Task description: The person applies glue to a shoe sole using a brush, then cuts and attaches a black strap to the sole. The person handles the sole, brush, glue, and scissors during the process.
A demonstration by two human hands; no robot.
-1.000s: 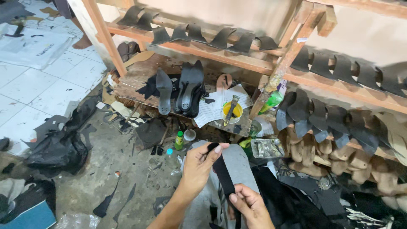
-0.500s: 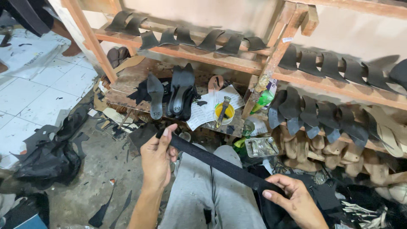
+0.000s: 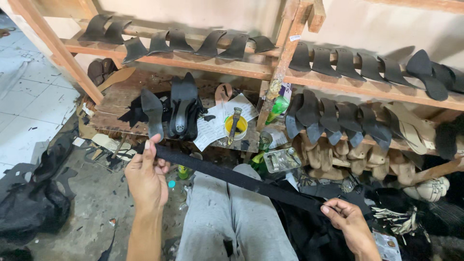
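Two containers sit on the low wooden bench: a small yellow round tin w/ a brush standing in it, handle leaning up toward the shelves, and, lower right, a shallow clear plastic tray w/ small metal bits inside; can't tell what they are. A green bottle leans by the wooden post.

Left hand is closed round one end of a long black fabric strap, thumb up over the top edge, fingers curled beneath. Right hand pinches the other end betw. thumb and bent fingers. Strap runs taut, slanting down left to right, across the person's grey-trousered knees. Black heeled shoe soles stand on the bench just behind the left hand.
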